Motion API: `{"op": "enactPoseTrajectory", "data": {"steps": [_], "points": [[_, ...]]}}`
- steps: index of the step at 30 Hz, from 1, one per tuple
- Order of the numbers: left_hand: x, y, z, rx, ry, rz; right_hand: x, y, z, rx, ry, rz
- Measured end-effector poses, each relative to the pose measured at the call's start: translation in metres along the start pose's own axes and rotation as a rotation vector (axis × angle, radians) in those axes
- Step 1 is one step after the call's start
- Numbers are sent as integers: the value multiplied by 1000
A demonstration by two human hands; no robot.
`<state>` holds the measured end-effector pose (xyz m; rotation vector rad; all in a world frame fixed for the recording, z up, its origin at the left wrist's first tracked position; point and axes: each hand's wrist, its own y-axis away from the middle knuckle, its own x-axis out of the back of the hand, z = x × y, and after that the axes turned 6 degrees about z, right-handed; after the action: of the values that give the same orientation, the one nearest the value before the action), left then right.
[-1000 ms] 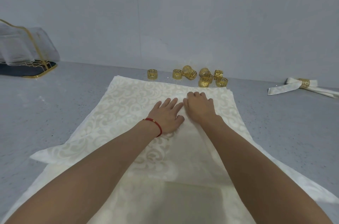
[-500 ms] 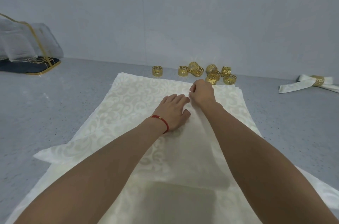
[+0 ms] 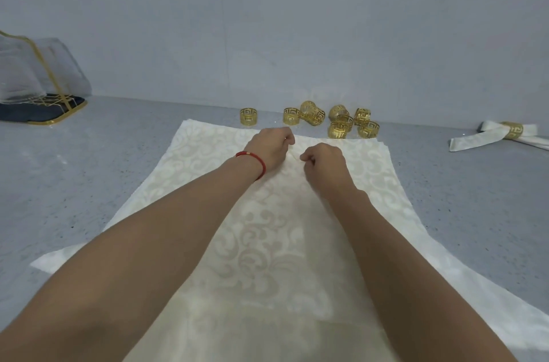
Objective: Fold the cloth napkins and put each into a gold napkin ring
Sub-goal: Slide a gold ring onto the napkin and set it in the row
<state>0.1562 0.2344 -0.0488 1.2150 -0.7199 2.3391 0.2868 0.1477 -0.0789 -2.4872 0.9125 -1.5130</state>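
Far off at nine o'clock a gold-wire holder [image 3: 44,85] with sheer folded fabric stands on a dark tray [image 3: 38,115] against the wall. A stack of cream damask napkins [image 3: 267,243] lies spread over the grey surface [image 3: 89,168], running from the near edge toward twelve o'clock. The left hand [image 3: 271,146], a red cord bracelet [image 3: 254,159] on its wrist, sits at the far edge of the top napkin, fingers curled down — its grip seems to be pinching the cloth, though the fingertips are hidden. Just beside it the right hand [image 3: 323,162] has its fingers curled too, thumb and forefinger pinched on the same napkin near the edge. Beyond the hands, at twelve o'clock, loose gold napkin rings [image 3: 338,121] cluster by the wall, one ring [image 3: 248,116] apart to the left. At two o'clock lies a finished napkin [image 3: 475,140] — folded, threaded through a gold ring [image 3: 511,130].
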Motion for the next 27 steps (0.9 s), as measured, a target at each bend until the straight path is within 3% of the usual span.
{"op": "enactPoseTrajectory", "data": {"steps": [4,12,16,22,27], "points": [[-13,-11,4,56,-13,27,-1,9,6,-38,-132,100],[-24,-9,-10,84,144,46,2,0,15,-79,-247,137],[-20,-13,-3,13,52,-5,-8,-5,16,-30,-141,31],[-12,-14,-3,-38,-55,-55,-10,-3,15,-66,-178,91],[-6,-6,7,-215,-263,0,-2,-1,9,74,-18,73]]}}
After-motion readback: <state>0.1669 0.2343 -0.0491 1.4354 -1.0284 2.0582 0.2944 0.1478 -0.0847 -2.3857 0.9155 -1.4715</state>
